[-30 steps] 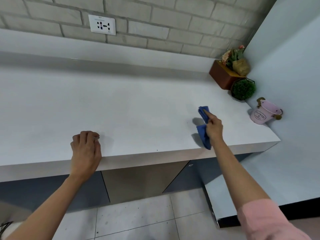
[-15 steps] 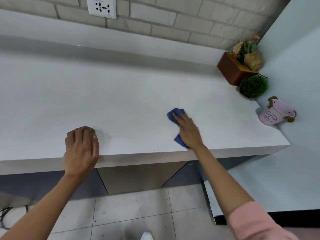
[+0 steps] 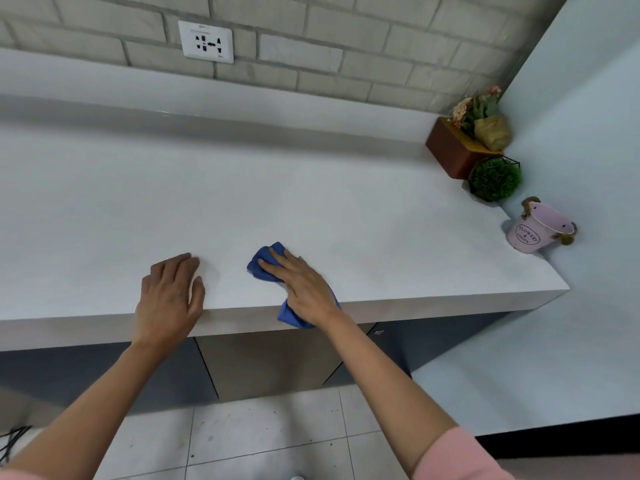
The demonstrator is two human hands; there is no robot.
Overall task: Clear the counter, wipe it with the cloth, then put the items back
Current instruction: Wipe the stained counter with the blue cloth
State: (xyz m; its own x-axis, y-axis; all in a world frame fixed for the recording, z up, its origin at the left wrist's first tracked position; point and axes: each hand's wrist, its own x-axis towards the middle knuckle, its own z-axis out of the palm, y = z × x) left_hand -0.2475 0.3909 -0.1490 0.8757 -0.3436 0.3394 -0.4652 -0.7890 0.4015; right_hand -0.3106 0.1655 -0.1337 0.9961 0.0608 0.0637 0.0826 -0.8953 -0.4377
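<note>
Counter [image 3: 311,188] under brick wall [image 3: 346,36]: right hand [image 3: 304,289] presses cloth [image 3: 262,266] flat-fingered, left hand [image 3: 169,296] rests flat nearby.

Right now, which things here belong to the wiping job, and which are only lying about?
Job: crumpled blue cloth, pressed by the right hand; white counter top; left hand resting on it; likely also the pink metal bucket, round green plant and brown flower box, grouped at its right end.
Lying about: white wall socket; black cables on the floor.
</note>
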